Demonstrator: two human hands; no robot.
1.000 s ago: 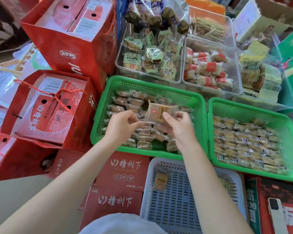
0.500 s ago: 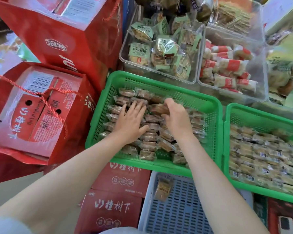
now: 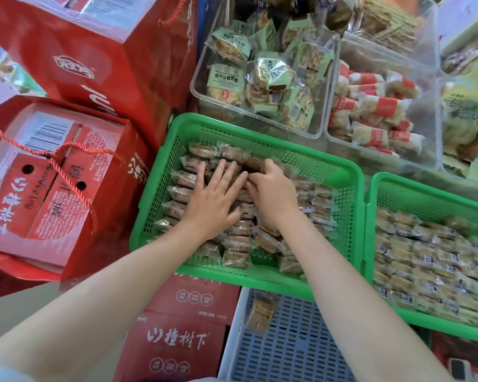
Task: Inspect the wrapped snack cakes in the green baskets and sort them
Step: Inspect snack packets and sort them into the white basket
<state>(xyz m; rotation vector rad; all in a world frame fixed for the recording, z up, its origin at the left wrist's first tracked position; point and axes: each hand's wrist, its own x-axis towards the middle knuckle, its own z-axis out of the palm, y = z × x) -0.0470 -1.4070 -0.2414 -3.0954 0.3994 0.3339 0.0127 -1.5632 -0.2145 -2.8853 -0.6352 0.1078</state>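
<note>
While both hands work inside the left green perforated plastic basket (image 3: 160,188), the left hand (image 3: 213,199) lies flat, fingers straight and spread, pressing on the brown wrapped snack cakes (image 3: 235,244) stacked in rows. Right hand (image 3: 271,194) sits just beside it at 3 o'clock, fingers curled down into the cakes near the basket's far side; whether it has hold of one cannot be told. Fingertips of the two hands nearly meet.

Second green perforated plastic basket (image 3: 425,197) at 3 o'clock of the first, touching it, filled with paler wrapped cakes (image 3: 431,266). Blue-grey slotted plastic basket (image 3: 293,351) at 6 o'clock holds one wrapped cake (image 3: 261,312). Clear plastic bins (image 3: 322,106) of other packaged snacks at 12 o'clock. Red cardboard gift boxes (image 3: 53,175) with rope handles at 9 o'clock.
</note>
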